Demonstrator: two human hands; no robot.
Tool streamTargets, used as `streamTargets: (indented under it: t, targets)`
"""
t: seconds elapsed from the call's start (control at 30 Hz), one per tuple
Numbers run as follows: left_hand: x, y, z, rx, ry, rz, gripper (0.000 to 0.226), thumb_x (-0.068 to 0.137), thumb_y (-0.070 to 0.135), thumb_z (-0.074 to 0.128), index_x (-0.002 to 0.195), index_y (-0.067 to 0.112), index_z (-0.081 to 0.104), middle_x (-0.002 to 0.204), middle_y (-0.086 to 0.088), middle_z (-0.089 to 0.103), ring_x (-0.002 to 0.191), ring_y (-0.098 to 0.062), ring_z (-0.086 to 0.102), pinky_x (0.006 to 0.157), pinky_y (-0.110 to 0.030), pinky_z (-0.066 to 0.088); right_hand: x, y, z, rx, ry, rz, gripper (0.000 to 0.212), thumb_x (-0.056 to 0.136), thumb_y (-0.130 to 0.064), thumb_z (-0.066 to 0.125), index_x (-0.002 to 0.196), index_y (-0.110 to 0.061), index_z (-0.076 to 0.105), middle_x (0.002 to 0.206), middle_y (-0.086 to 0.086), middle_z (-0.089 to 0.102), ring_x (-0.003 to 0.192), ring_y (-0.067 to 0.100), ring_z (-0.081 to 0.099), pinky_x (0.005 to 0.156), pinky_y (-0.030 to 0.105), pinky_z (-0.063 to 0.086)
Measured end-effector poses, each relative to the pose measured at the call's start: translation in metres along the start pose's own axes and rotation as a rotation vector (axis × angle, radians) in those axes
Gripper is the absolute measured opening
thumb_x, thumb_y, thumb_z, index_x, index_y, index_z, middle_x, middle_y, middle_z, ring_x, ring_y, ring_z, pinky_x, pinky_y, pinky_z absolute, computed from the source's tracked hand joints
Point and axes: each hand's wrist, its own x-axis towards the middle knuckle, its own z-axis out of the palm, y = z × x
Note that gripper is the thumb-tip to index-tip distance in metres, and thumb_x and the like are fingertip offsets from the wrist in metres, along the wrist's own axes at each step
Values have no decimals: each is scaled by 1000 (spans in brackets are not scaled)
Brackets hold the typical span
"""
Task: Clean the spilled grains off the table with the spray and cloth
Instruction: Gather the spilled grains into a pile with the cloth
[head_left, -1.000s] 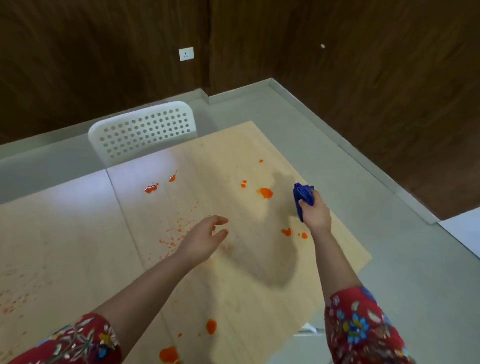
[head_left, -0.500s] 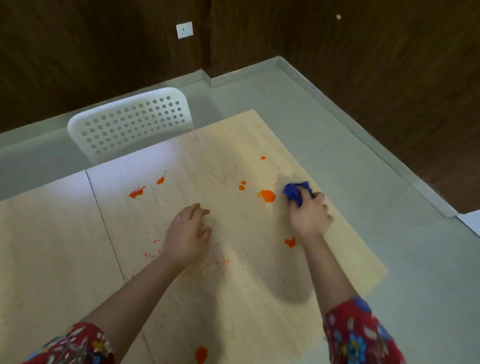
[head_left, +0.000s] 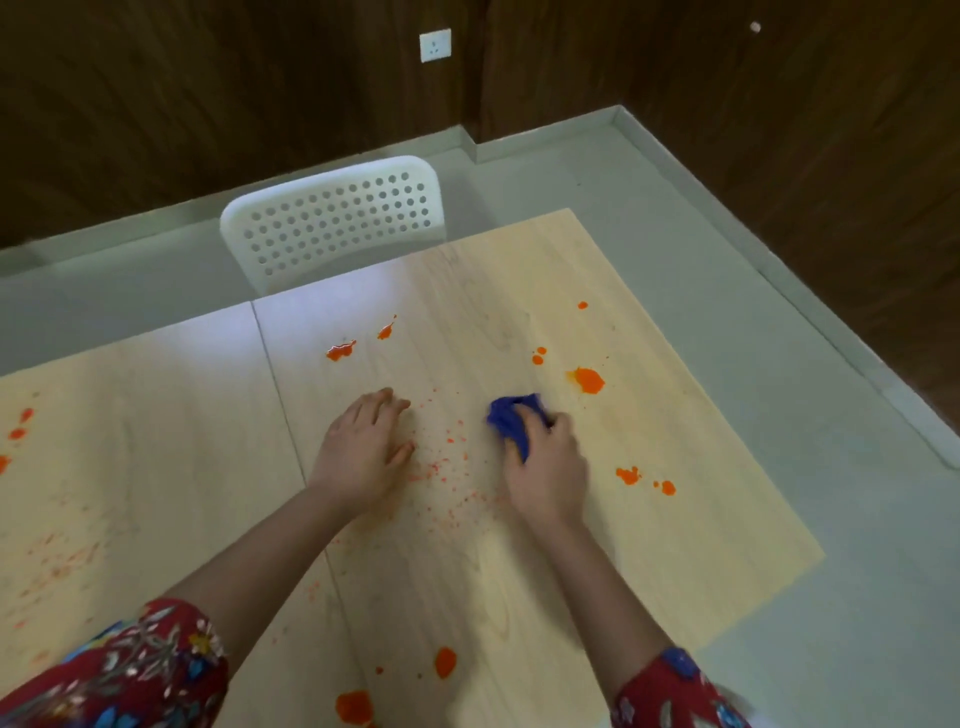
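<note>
You are in the wiping step. Your right hand (head_left: 551, 470) has its fingers curled round the bunched blue cloth (head_left: 511, 418) and presses it onto the table (head_left: 701, 519), right of the middle. Your left hand (head_left: 363, 452) lies palm down on the wood, fingers relaxed, holding nothing.

Between the two hands lies a loose scatter of fine orange grains (head_left: 448, 460). Larger orange patches (head_left: 587, 379) sit to the far right of the cloth, and others lie to its near right, at the far left and by the near edge.

The next move likely calls for a slow, flat sweep left through the scatter, gathering the grains into a pile, not flicking them apart. No spray bottle is in view, so you would have to fetch one for the patches.
</note>
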Motion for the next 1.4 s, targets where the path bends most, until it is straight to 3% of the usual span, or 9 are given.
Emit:
streamTargets:
  t: [0.07, 0.27, 0.47, 0.6, 0.73, 0.93, 1.1, 1.2, 1.4]
  targets:
    - [-1, -9, 0, 16, -12, -33, 54, 98, 41, 44, 148, 25, 30, 158, 0, 22, 145, -20, 20, 118, -38, 23, -6, -16, 10, 60, -63, -119, 47, 93, -42, 50, 140, -36, 45, 122, -3, 46, 98, 19, 57, 84, 33, 49]
    - [-2, -32, -6, 67, -58, -133, 59, 100, 44, 37, 153, 24, 19, 162, 0, 9, 148, -24, 10, 119, -42, 20, 43, -13, 7, 58, 83, 84, 44, 93, -38, 53, 136, -32, 49, 118, 0, 46, 95, 21, 59, 86, 40, 51]
    - [-3, -38, -8, 9, -54, -141, 56, 102, 44, 32, 153, 33, 15, 162, 9, 5, 149, -18, 8, 117, -36, 23, 12, -55, 27, 124, -127, -238, 46, 92, -42, 54, 137, -40, 48, 121, -7, 48, 99, 17, 58, 86, 31, 48]
    - [-2, -37, -11, 0, -56, -130, 51, 103, 40, 28, 153, 37, 15, 162, 13, 5, 149, -15, 7, 113, -35, 31, 62, -64, 19, 302, 34, -41, 43, 94, -36, 54, 137, -34, 49, 121, -3, 48, 94, 19, 60, 81, 30, 49]
    - [-1, -41, -16, -37, -54, -125, 49, 103, 41, 28, 152, 39, 18, 161, 14, 7, 149, -13, 9, 112, -37, 36, 108, -76, 23, 48, -16, -107, 43, 93, -37, 53, 136, -36, 49, 123, 2, 48, 99, 23, 59, 85, 40, 51]
    - [2, -51, -20, -72, -70, -92, 48, 103, 40, 29, 150, 43, 20, 160, 18, 10, 147, -7, 12, 109, -28, 34, 47, -97, 41, -10, -81, -346, 46, 92, -38, 54, 137, -42, 47, 126, -6, 47, 109, 16, 53, 98, 34, 42]
    - [-18, -83, -38, -300, -71, -107, 49, 101, 35, 43, 149, 30, 32, 158, 9, 24, 147, -10, 17, 115, -27, 19, 51, -85, 30, 501, -251, -232, 37, 87, -22, 69, 124, -25, 66, 114, 1, 64, 103, 19, 61, 85, 25, 41]
    - [-50, -110, -33, -168, -98, -108, 61, 99, 35, 49, 153, 29, 21, 161, 7, 8, 149, -13, 7, 117, -25, 10, 74, -70, 23, 337, -72, -60, 38, 92, -30, 60, 130, -29, 59, 119, 0, 55, 95, 15, 58, 82, 28, 42]
    - [-86, -129, -11, -10, -267, -166, 77, 96, 57, 37, 144, 40, -21, 154, 10, -30, 146, -14, -20, 120, -40, -1, 46, -97, 49, 73, -57, -206, 45, 90, -36, 61, 134, -39, 52, 121, 1, 48, 99, 23, 58, 90, 41, 49]
